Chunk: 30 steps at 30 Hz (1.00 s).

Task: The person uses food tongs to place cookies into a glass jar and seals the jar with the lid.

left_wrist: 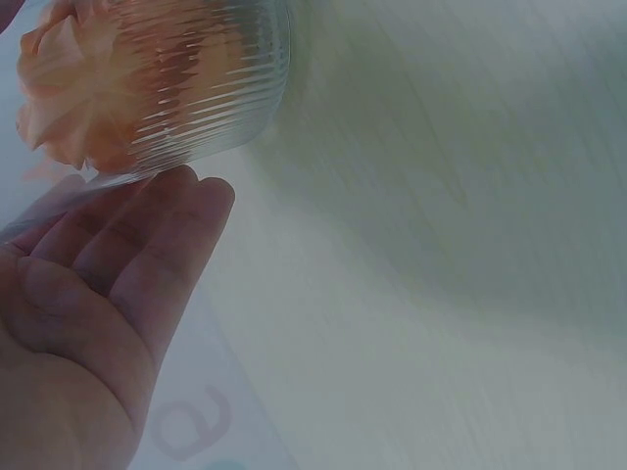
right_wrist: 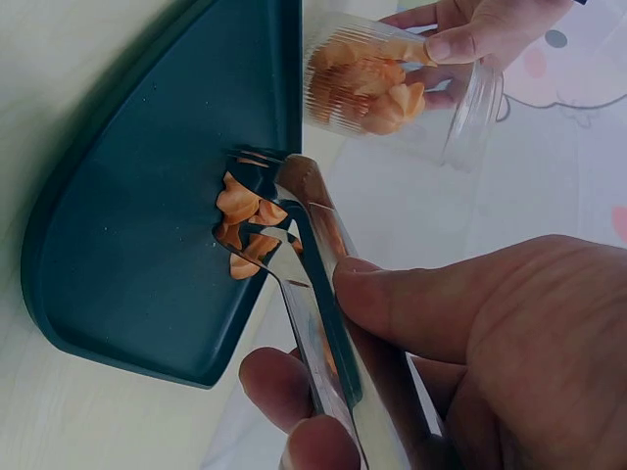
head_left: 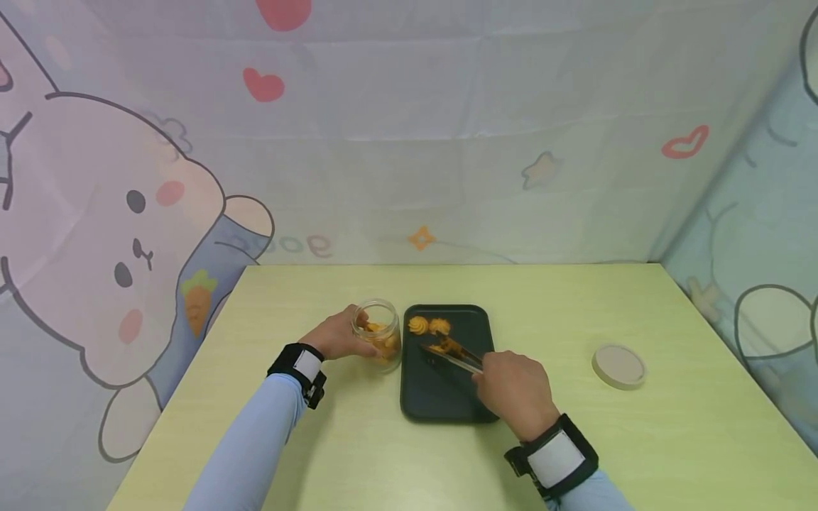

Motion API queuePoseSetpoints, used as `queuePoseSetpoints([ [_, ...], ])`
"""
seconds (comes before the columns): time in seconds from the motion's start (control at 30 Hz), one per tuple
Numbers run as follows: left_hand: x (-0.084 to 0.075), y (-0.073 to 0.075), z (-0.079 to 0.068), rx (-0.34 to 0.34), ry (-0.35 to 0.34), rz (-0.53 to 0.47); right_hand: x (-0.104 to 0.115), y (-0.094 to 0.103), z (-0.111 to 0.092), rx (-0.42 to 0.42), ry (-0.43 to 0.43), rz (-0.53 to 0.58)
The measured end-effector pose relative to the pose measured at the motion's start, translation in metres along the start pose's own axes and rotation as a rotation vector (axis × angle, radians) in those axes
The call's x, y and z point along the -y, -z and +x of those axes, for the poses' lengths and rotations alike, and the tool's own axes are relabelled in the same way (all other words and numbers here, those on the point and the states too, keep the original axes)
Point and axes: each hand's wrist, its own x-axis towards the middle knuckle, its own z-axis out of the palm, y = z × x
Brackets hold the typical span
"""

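Note:
My left hand [head_left: 341, 335] holds a clear ribbed glass jar [head_left: 378, 367] from its left side, thumb in front and fingers behind. Piped orange-yellow cookies [left_wrist: 83, 88] fill the lower part of this lidless jar. To its right lies a dark green rectangular tray [head_left: 441, 397]. Two swirled cookies sit near the tray's far left corner, the left one [head_left: 418, 325] beside the other [head_left: 439, 326]. Metal tongs [right_wrist: 328, 294] are gripped in my right hand [head_left: 516, 390], thumb on one arm and fingers under the other. Their tips overlap the tray's cookies [right_wrist: 238, 201] in the right wrist view.
A round beige lid [head_left: 619, 366] lies on the light yellow table [head_left: 543, 305], to the right of the tray. A printed cloth [head_left: 447, 142] with hearts and a cartoon rabbit hangs behind the table's far edge.

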Motion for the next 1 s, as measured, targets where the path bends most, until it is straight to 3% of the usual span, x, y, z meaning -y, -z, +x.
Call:
queuePoseSetpoints([
  [0.23, 0.004, -0.001, 0.003, 0.001, -0.003, 0.001, -0.001, 0.003, 0.0, 0.034, -0.025, 0.025],
  [1.0, 0.004, -0.002, 0.004, 0.0, 0.009, -0.003, -0.005, 0.027, 0.002, -0.082, 0.009, 0.027],
])
